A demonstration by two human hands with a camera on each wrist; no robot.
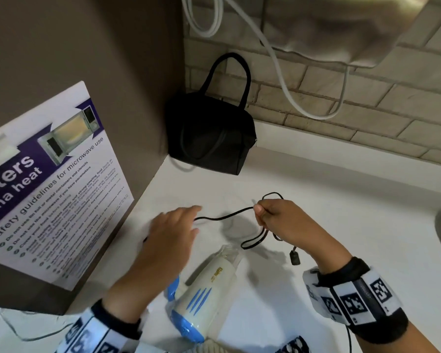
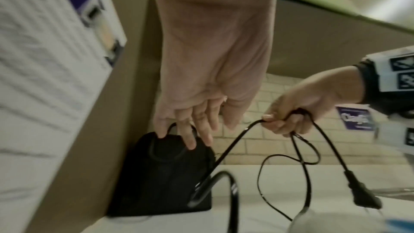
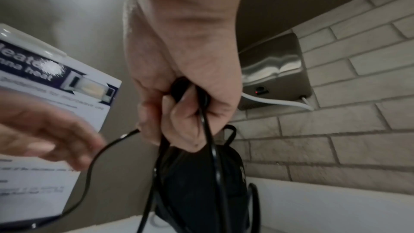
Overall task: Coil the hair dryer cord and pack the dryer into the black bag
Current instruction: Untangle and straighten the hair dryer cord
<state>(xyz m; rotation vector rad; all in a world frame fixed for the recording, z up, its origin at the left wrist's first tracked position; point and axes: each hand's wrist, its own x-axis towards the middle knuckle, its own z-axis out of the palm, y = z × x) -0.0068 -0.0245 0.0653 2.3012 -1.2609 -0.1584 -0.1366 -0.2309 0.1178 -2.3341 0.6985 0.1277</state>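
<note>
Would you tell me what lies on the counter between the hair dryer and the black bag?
In the head view, only the black cord crosses there, strung from the right hand toward the left hand; otherwise bare white counter.

Soft, even indoor light fills all three views. In the head view the white countertop (image 1: 316, 200) is bright, and faint grey shadows lie just below the fingers (image 1: 259, 210) of the right hand (image 1: 278, 220). The left hand (image 1: 173, 233) is smeared by motion blur. Both wrist views are soft and blurred, with straight lines bending toward the edges. A brushed steel wall unit (image 3: 273, 72) shows pale glare.
</note>
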